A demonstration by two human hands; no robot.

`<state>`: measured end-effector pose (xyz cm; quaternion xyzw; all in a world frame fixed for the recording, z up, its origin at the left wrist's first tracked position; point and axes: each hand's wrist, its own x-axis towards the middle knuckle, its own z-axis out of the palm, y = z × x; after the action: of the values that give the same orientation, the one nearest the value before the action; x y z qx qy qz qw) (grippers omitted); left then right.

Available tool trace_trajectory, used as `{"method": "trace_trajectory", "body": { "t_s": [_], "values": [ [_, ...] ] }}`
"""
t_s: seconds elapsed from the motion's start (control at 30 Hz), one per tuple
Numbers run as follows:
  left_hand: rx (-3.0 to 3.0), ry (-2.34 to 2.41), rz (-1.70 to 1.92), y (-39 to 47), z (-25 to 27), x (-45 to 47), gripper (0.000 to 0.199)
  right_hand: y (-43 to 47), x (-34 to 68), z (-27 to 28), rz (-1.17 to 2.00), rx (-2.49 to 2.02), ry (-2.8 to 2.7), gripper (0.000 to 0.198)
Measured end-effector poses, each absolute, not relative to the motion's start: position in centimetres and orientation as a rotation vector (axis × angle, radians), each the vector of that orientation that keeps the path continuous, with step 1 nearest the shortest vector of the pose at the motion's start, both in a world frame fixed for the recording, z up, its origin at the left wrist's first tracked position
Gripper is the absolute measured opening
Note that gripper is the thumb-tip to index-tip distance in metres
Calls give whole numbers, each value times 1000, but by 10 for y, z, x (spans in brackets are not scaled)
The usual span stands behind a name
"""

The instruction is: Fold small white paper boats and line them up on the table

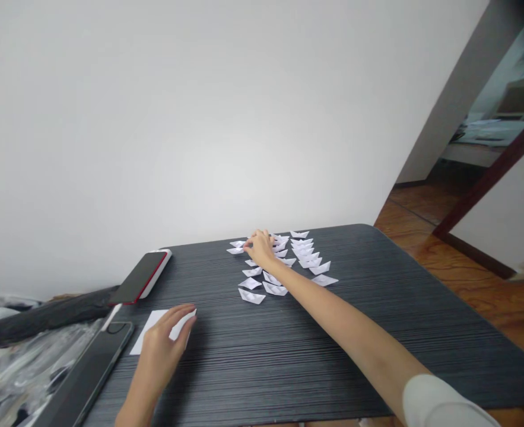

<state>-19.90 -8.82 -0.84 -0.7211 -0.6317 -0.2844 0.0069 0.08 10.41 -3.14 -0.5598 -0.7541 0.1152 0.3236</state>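
My right hand (260, 248) is stretched far over the table among small folded white paper boats. Its thumb and index finger are pinched at the end of one paper boat (235, 251) at the far left of the group. Several more paper boats stand in rough columns, among them a near one (251, 296) and one at the right (324, 280). My left hand (166, 335) hovers over white paper sheets (148, 331) at the left, fingers curved and the thumb apart from them, with nothing visible held. It partly hides the sheets.
The dark wood-grain table (262, 356) stands against a white wall (244, 118). At the left lie a dark flat device with a red edge (141, 276) and a phone (97, 367). Plastic-wrapped items (34, 362) are beside the table. A doorway opens at the right over wooden floor (422, 231).
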Motion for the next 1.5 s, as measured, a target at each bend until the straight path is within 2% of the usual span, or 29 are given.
{"method": "trace_trajectory", "body": {
  "t_s": [0.2,0.33,0.7,0.83,1.23,1.37,1.5],
  "values": [
    [-2445,-1979,-594,-101,-23,-227,47,114,-2,-38,284,-1469,-2024,8],
    [-2494,-2050,-507,-103,-24,-237,51,115,1,-40,283,-1457,-2052,8],
    [-2727,-2123,-497,-98,-12,-257,49,98,29,-20,300,-1364,-2030,10],
    [-2846,-2142,-521,-95,-6,-258,42,87,49,-8,299,-1339,-2009,13],
    [-2883,-2112,-519,-83,-9,-266,36,43,123,9,373,-1291,-2077,14],
    [-2766,-2130,-555,-87,-4,-265,33,35,141,9,385,-1308,-2091,13],
    [-2280,-1938,-870,-88,24,-236,29,30,148,12,398,-1316,-2050,12]
  ]
}}
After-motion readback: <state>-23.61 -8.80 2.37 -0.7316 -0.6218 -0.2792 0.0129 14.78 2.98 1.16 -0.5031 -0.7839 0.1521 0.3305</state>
